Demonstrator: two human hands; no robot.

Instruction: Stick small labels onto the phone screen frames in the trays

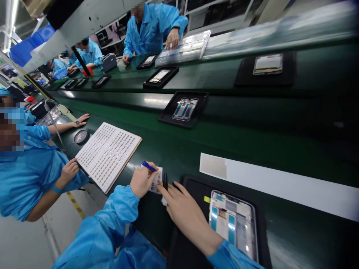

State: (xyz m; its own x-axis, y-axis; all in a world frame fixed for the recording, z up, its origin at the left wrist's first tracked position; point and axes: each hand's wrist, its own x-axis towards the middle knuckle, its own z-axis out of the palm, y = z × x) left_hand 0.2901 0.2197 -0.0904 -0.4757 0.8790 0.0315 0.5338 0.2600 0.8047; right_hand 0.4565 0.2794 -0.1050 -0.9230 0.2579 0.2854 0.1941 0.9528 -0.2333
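My left hand (pixel 142 182) is closed around a blue pen (pixel 148 166), its lower end over a small white card (pixel 157 183) with dark printed marks. My right hand (pixel 181 205) reaches in from the right, its fingertips at the card's right edge. A narrow black item (pixel 165 182) stands beside those fingertips, its kind unclear, and a small white piece shows below it. Under and right of my right forearm lies an opened device (pixel 232 224), with blue strips and metal parts, in a black tray (pixel 193 183). A yellow tab (pixel 206 199) sticks out at its corner.
A white sheet with rows of small parts (pixel 109 155) lies left, touched by a co-worker's hand (pixel 69 172). A round dish (pixel 81 137) sits behind it. A long white strip (pixel 266 183) lies right. Beyond, trays with devices (pixel 183 110) stand along the green line; another person works opposite.
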